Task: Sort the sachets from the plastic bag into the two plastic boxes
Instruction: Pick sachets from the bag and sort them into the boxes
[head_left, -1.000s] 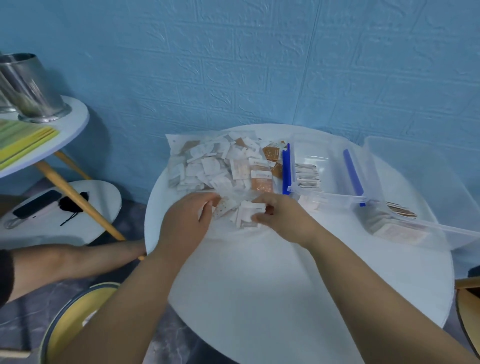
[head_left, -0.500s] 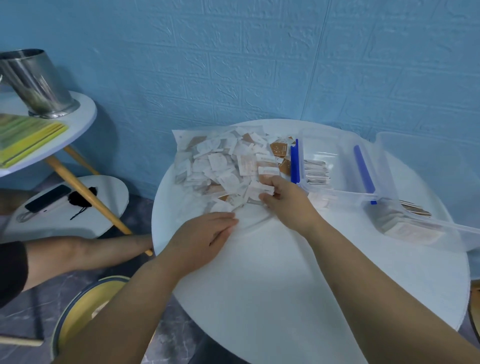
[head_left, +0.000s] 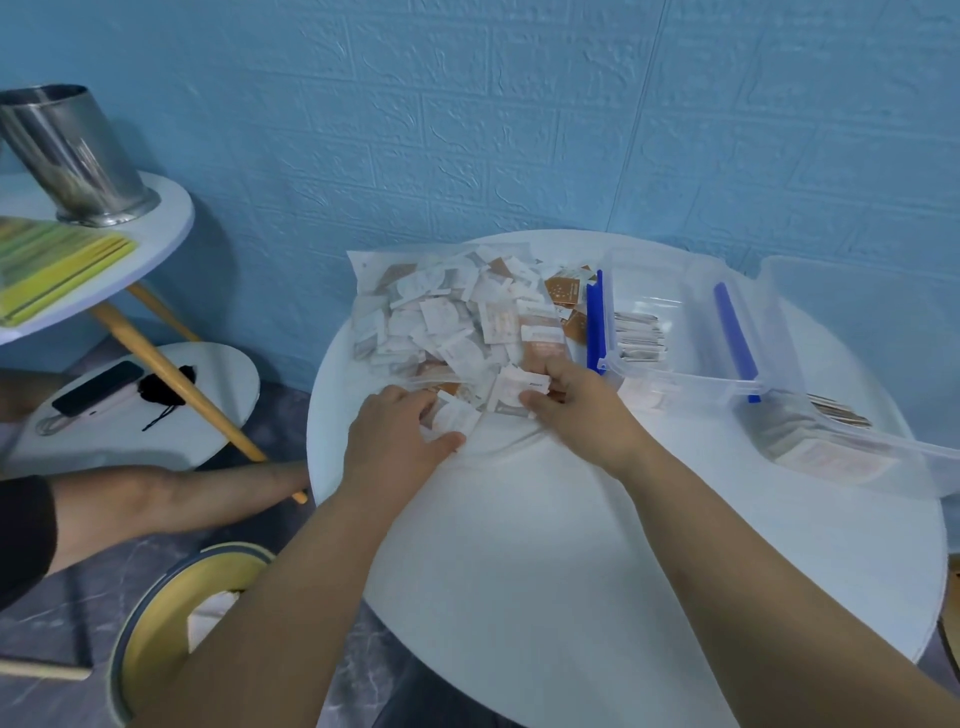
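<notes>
Print on the white and brown sachets (head_left: 447, 322) is too small to read. They lie heaped in the clear plastic bag (head_left: 371, 267), far on the round white table (head_left: 519, 571). At the pile's near edge, the left hand (head_left: 395, 441) curls fingers and thumb round a few. Just right of it, the right hand (head_left: 576, 410) pinches one white sachet (head_left: 519, 387), left of the clear plastic box with blue clips (head_left: 691, 374).

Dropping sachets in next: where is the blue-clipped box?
Head view: the blue-clipped box stands on the white table, just right of the plastic bag, beyond the right hand.
</notes>
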